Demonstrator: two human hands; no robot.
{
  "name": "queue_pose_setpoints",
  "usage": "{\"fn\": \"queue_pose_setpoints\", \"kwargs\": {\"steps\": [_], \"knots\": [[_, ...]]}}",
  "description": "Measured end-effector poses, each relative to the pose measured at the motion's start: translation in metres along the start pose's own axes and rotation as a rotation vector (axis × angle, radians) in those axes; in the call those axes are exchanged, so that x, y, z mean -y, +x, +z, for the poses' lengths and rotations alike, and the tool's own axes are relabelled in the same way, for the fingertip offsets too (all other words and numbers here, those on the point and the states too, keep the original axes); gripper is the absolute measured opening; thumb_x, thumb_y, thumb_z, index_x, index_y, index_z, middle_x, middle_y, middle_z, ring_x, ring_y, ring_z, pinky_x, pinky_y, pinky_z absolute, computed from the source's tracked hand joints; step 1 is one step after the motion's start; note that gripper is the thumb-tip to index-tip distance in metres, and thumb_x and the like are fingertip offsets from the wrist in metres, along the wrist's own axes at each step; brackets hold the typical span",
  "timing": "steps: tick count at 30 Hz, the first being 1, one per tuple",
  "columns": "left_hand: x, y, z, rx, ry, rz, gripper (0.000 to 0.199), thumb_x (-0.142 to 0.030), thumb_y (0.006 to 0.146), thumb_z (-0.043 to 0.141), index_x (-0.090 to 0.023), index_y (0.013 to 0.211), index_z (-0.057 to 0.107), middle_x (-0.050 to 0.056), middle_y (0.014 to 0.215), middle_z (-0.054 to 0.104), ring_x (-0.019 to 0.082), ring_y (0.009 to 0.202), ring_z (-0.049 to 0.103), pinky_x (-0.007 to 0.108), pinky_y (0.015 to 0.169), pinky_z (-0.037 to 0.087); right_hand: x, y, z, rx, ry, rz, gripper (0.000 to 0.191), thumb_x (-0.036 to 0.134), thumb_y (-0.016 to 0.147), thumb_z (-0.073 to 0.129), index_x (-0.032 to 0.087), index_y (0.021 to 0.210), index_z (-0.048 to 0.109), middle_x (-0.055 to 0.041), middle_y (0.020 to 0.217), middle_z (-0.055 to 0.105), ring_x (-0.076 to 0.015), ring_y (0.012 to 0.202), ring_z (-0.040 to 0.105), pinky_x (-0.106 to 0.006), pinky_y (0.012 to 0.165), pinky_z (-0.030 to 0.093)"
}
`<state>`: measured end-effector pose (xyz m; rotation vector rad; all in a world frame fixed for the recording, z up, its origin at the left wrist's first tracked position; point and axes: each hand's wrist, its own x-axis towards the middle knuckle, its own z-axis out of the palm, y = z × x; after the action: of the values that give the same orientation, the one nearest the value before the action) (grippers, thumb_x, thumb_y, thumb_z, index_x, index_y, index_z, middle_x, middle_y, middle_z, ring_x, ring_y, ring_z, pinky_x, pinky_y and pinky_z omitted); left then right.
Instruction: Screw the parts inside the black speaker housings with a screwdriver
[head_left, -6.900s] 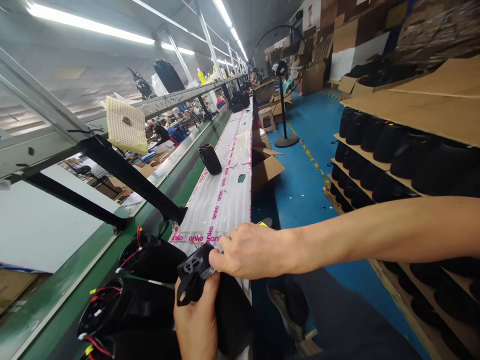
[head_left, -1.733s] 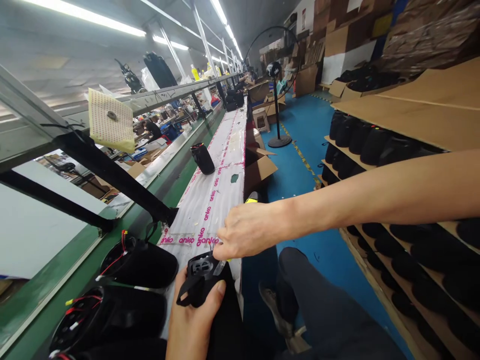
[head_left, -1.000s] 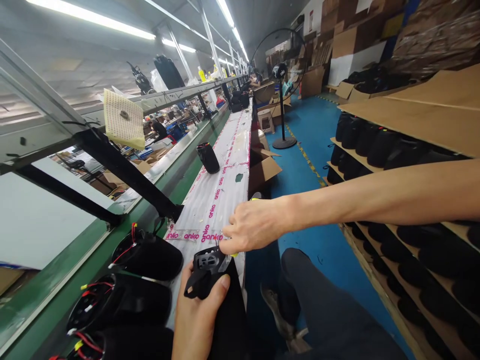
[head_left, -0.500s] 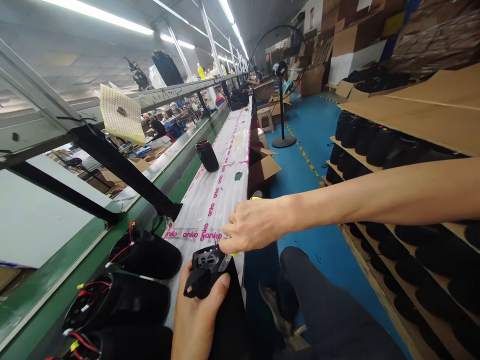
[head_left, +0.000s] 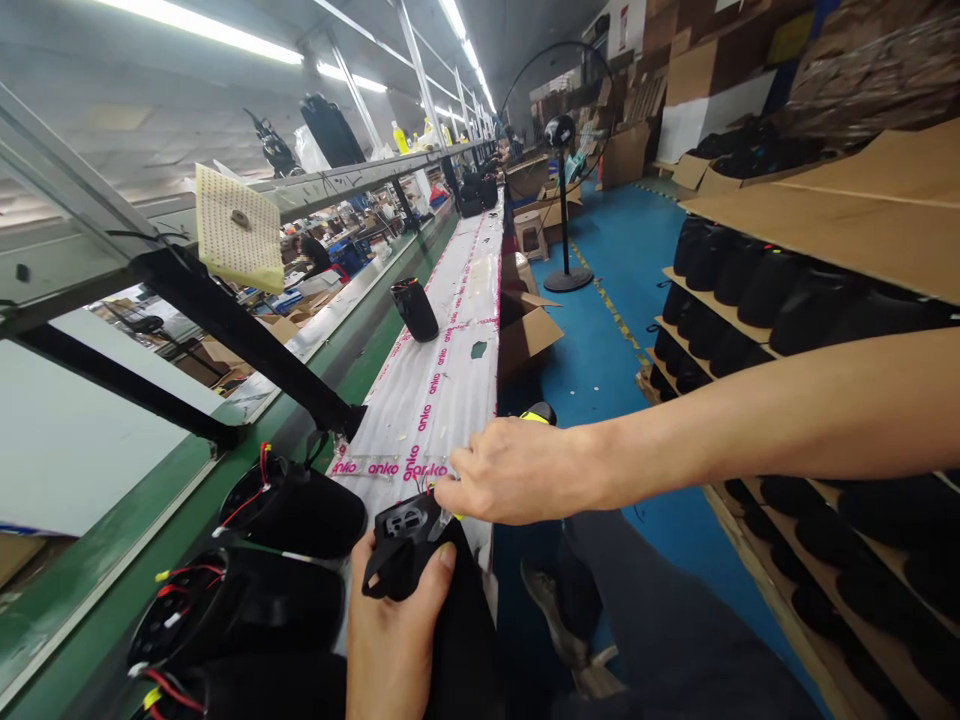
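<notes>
In the head view my left hand [head_left: 397, 630] is wrapped around a black cylindrical speaker housing [head_left: 465, 620]. A black strap loop and a dark grey control panel [head_left: 405, 520] show at its top end, near my thumb. My right hand [head_left: 510, 470] is closed at the rim of that end, where thin wires stick up. Out of the back of this fist pokes a yellow-and-black tool handle [head_left: 540, 412]; its working tip is hidden. Left of my hands, several similar black housings [head_left: 300, 505] lie with red wires and connectors coming out of their open ends.
One black housing [head_left: 415, 308] stands farther along the bench, which is covered in white wrap with pink print [head_left: 450, 370]. A green conveyor strip [head_left: 352, 330] and a black slanted post [head_left: 255, 340] run at left. At right are stacked housings on cardboard layers [head_left: 720, 290] and a floor fan [head_left: 562, 200].
The tool handle behind my right fist has swung slightly to the right and shows more. My right forearm sits a little lower. The left hand keeps its hold on the housing.
</notes>
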<state>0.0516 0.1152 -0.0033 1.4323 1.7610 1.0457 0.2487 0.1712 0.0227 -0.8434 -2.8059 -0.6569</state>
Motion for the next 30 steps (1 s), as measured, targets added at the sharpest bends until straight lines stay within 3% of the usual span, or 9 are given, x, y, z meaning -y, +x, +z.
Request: {"fn": "queue_pose_setpoints", "kwargs": {"steps": [13, 24, 30], "knots": [[0.008, 0.003, -0.003, -0.04, -0.019, 0.025, 0.061, -0.053, 0.07, 0.075, -0.021, 0.119, 0.061, 0.011, 0.125, 0.066, 0.034, 0.12, 0.059, 0.047, 0.102, 0.043, 0.003, 0.006, 0.006, 0.053, 0.156, -0.005, 0.016, 0.01, 0.094, 0.043, 0.017, 0.103, 0.055, -0.004, 0.076, 0.063, -0.0196, 0.062, 0.063, -0.028, 0.044, 0.031], [0.005, 0.003, -0.002, 0.003, -0.072, 0.023, 0.057, -0.05, 0.07, 0.076, -0.02, 0.117, 0.064, 0.009, 0.116, 0.07, 0.034, 0.115, 0.061, 0.047, 0.102, 0.041, -0.006, -0.001, 0.021, -0.169, -0.045, -0.056, 0.016, 0.012, 0.093, 0.046, 0.018, 0.105, 0.056, -0.0011, 0.073, 0.061, -0.018, 0.057, 0.059, -0.028, 0.045, 0.03], [0.005, 0.002, -0.001, 0.013, -0.075, 0.031, 0.055, -0.051, 0.07, 0.076, -0.02, 0.114, 0.064, 0.008, 0.111, 0.071, 0.034, 0.114, 0.062, 0.043, 0.093, 0.045, -0.01, -0.002, 0.019, -0.155, -0.078, -0.073, 0.015, 0.013, 0.094, 0.046, 0.017, 0.105, 0.056, -0.0024, 0.074, 0.061, -0.0182, 0.059, 0.06, -0.029, 0.047, 0.031]]}}
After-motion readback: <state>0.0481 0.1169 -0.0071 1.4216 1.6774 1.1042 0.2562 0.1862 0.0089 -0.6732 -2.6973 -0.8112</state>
